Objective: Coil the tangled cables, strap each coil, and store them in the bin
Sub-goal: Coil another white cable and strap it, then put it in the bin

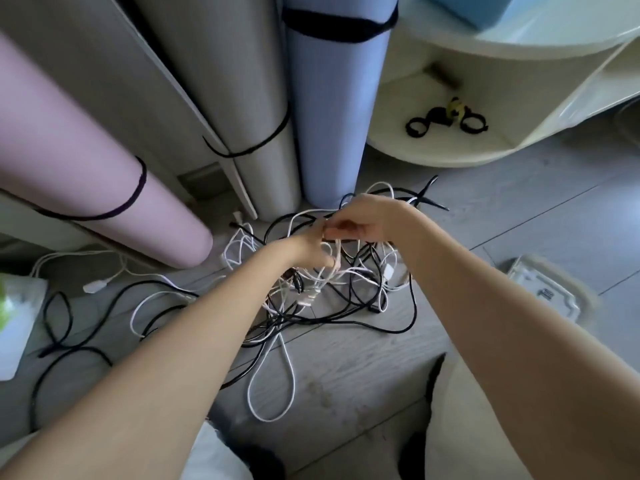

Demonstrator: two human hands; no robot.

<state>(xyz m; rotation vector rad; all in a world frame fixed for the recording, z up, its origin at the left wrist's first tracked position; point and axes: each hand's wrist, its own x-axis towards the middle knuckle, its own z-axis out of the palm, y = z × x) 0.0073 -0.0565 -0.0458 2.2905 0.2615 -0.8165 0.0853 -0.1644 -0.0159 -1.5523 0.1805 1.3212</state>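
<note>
Both hands, left (313,249) and right (360,220), pinch white strands above the cables (332,292) on the floor; straps (446,121) lie in a shelf (433,154) beyond rolled mats (332,109)

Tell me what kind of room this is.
Probably a room at home: rolled exercise mats stand on a grey plank floor beside a white rounded shelf unit, cables heaped below.
</note>
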